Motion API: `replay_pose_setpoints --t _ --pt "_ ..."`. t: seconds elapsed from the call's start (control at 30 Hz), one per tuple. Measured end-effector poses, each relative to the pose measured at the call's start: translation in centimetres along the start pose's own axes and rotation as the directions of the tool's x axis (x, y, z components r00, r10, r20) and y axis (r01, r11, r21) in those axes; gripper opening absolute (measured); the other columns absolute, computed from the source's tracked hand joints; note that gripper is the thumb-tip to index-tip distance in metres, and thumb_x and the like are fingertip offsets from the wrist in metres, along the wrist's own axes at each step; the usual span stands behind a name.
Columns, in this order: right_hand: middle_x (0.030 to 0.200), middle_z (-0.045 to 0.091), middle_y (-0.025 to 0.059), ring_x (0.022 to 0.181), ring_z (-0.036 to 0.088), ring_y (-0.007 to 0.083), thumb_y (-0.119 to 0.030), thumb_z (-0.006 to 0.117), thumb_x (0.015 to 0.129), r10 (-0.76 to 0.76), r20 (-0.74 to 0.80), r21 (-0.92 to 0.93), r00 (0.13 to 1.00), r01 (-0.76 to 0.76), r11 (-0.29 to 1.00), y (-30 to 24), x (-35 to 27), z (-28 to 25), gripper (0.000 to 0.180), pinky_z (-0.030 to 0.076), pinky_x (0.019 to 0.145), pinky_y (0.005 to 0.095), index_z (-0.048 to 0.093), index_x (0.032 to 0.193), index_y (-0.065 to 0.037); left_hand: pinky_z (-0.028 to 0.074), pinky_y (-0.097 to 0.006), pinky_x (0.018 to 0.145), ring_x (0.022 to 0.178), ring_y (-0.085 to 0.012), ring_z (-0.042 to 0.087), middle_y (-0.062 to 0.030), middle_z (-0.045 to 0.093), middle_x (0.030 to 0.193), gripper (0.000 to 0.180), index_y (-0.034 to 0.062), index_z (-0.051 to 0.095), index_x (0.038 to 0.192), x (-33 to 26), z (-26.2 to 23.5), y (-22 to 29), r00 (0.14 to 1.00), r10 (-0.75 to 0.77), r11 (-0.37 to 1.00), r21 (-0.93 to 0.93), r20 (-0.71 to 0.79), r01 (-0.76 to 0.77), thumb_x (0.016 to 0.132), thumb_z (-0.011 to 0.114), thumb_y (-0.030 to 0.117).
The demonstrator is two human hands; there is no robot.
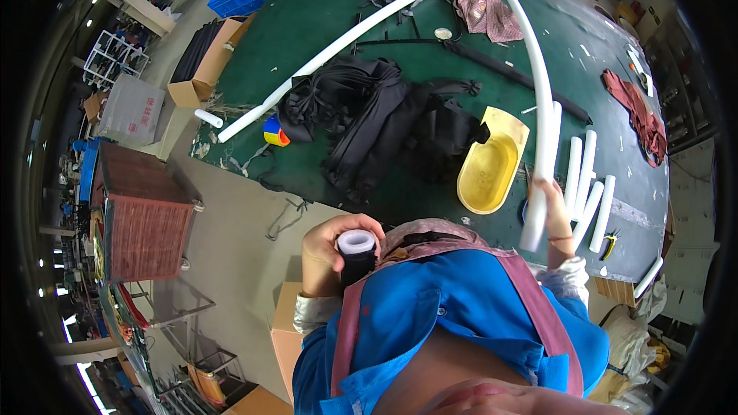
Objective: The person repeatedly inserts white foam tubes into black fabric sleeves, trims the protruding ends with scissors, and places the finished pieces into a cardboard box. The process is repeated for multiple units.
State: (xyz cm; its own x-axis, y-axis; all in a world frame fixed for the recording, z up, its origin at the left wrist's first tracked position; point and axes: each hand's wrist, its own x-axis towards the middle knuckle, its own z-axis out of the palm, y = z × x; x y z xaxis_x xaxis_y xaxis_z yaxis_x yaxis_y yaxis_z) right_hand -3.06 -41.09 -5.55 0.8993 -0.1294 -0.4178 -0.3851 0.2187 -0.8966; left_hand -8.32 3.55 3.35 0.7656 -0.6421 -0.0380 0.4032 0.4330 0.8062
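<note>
At lower centre the left hand [327, 257] grips a foam tube [357, 253] already partly in a black sleeve, while the right hand [547, 204] clasps a long white foam tube [544, 107] above the green bench [323, 15], where loose sleeves [369, 119] and cut tubes [588, 184] remain.

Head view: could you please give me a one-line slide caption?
Left hand grips a black-sleeved foam tube; right hand holds a long white tube over a green table.

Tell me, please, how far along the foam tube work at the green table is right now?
Done: several short cut tubes lie on the green table. In hand: the left hand grips a white tube end in black fabric; the right hand holds a long foam tube. Left: black fabric pile.
</note>
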Motion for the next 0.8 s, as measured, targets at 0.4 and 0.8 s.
replay_pose_setpoints --t 0.4,0.8 --pt "0.131 0.050 0.0122 0.119 0.050 0.0229 -0.022 0.084 0.068 -0.429 0.815 0.023 0.389 0.719 0.695 -2.8 -3.5 19.5 0.088 0.040 0.100 0.0353 0.035 0.139 -0.003 0.052 -0.037 0.083 0.097 -0.0239 0.062 -0.0169 0.060 0.110 0.050 -0.0018 0.047 0.127 8.5 1.4 5.1 0.699 0.675 0.676 0.576 -0.236 -0.459 0.086 0.066 0.020" --pt "0.072 0.055 0.0003 0.070 0.051 0.0097 0.001 0.065 0.069 -0.153 0.890 0.109 0.429 0.126 0.986 2.6 -5.8 27.3 0.020 0.043 0.064 0.0277 0.057 0.087 -0.002 0.047 -0.023 0.072 0.074 -0.0089 0.057 -0.0003 0.057 0.082 0.049 0.0037 0.054 0.112 8.6 4.9 6.1 0.797 0.499 0.749 0.631 -0.339 -0.201 0.068 0.076 0.002"
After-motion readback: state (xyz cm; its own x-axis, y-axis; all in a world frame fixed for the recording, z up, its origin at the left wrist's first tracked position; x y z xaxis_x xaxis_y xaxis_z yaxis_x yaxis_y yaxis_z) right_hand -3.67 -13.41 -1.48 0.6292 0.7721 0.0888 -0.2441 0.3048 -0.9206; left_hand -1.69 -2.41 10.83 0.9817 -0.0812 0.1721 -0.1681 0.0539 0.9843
